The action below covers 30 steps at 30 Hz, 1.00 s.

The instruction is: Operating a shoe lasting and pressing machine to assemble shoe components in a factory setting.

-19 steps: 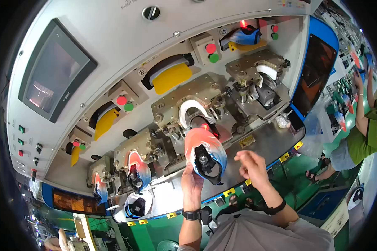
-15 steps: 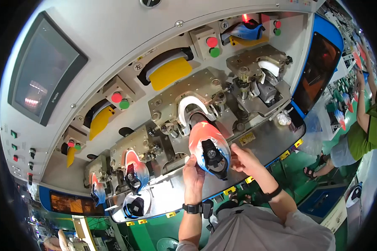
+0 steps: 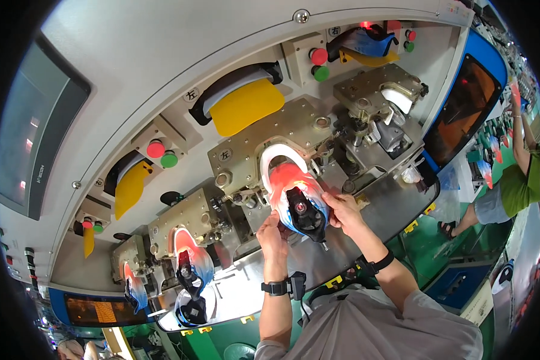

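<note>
One red-to-blue shoe upper (image 3: 300,213), nosed into the white arched pad (image 3: 264,165) at eleven o'clock, pinched at its edges by left hand (image 3: 273,236) at seven o'clock, right hand (image 3: 344,213) at three.

The central shoe upper (image 3: 287,178) fades from coral red through white to bright blue, with a black collar (image 3: 314,223). The two shoe uppers (image 3: 204,264) at left repeat that fade. The U-shaped pad (image 3: 275,150) is white, the big flap (image 3: 249,108) yellow, the push buttons (image 3: 318,56) red and green, the shirt (image 3: 366,327) plain grey.
</note>
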{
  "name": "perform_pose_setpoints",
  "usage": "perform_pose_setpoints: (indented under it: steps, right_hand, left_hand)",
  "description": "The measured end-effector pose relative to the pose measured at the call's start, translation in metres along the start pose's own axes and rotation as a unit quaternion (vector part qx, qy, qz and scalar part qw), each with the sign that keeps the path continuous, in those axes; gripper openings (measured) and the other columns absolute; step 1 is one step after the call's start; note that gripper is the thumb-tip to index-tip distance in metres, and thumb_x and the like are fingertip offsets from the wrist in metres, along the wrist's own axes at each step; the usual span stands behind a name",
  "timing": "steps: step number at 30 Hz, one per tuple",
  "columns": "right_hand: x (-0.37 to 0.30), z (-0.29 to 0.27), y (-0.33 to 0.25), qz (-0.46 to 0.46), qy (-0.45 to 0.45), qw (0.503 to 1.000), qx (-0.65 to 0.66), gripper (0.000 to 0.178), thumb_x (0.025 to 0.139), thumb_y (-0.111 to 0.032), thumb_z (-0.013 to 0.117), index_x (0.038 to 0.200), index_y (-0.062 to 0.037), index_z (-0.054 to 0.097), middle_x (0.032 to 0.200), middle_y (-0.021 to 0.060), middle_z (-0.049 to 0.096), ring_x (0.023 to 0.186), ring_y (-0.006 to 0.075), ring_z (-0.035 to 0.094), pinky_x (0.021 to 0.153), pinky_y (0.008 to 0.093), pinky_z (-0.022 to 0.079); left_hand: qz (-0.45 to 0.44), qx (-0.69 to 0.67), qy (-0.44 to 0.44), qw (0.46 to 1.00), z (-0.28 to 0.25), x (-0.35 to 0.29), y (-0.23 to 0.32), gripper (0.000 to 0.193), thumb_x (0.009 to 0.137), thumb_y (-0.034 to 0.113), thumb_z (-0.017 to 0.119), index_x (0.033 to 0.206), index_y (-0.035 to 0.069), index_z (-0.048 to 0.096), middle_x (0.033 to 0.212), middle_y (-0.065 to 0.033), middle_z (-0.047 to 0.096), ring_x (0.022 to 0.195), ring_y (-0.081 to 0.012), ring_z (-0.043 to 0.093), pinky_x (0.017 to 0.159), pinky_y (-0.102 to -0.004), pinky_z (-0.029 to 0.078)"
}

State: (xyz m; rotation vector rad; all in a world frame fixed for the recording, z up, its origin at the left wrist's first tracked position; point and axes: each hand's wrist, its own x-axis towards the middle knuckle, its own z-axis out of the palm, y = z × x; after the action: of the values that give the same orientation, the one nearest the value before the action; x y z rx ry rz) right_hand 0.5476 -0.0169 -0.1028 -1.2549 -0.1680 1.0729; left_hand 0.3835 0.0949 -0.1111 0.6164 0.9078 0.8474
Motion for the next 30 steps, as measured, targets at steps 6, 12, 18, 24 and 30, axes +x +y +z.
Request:
perform_pose_setpoints:
  steps: [6,12,18,24,30]
  right_hand:
    - [0.004,0.000,0.003,-0.007,0.007,1.000,-0.005,0.037,0.091,-0.034,0.070,0.076,-0.0017,0.061,0.054,0.0015,0.054,0.034,0.0092,0.045,0.029,0.0244,0.026]
    - [0.005,-0.002,0.003,-0.004,0.021,1.000,-0.012,0.035,0.091,-0.031,0.070,0.073,-0.0020,0.062,0.052,0.0018,0.053,0.034,0.0098,0.045,0.029,0.0248,0.027]
    - [0.005,0.000,0.000,-0.008,0.021,1.000,-0.021,0.031,0.092,-0.027,0.068,0.077,-0.0003,0.065,0.052,0.0021,0.053,0.034,0.0100,0.046,0.029,0.0252,0.026]
    - [0.005,-0.004,0.003,-0.004,0.007,1.000,0.002,0.029,0.094,-0.025,0.065,0.079,-0.0003,0.065,0.053,0.0030,0.054,0.034,0.0100,0.045,0.029,0.0251,0.025]
    - [0.004,-0.004,0.004,0.003,0.000,0.999,-0.036,0.030,0.096,-0.025,0.063,0.077,-0.0018,0.062,0.051,0.0036,0.053,0.033,0.0113,0.045,0.029,0.0258,0.024]
  left_hand:
    - [-0.008,0.007,-0.010,1.000,-0.008,0.005,-0.003,0.019,0.097,0.017,0.058,0.101,0.000,0.066,0.089,-0.0065,0.070,0.071,-0.0168,0.068,0.061,-0.0301,0.057]
    - [-0.013,0.009,-0.009,1.000,-0.009,0.008,-0.006,0.020,0.097,0.016,0.058,0.103,-0.001,0.066,0.090,-0.0075,0.070,0.073,-0.0177,0.069,0.062,-0.0311,0.058]
    - [-0.021,0.008,-0.004,1.000,-0.010,0.011,-0.006,0.020,0.097,0.014,0.055,0.105,-0.002,0.064,0.094,-0.0102,0.069,0.077,-0.0204,0.069,0.067,-0.0371,0.060]
    - [-0.031,0.021,0.000,0.999,-0.004,0.007,-0.003,0.021,0.099,0.014,0.051,0.107,-0.001,0.063,0.095,-0.0100,0.068,0.080,-0.0208,0.068,0.073,-0.0387,0.060]
    - [-0.040,0.034,0.006,0.999,-0.017,0.017,-0.008,0.021,0.100,0.016,0.051,0.106,0.000,0.063,0.096,-0.0093,0.068,0.083,-0.0203,0.068,0.076,-0.0378,0.058]
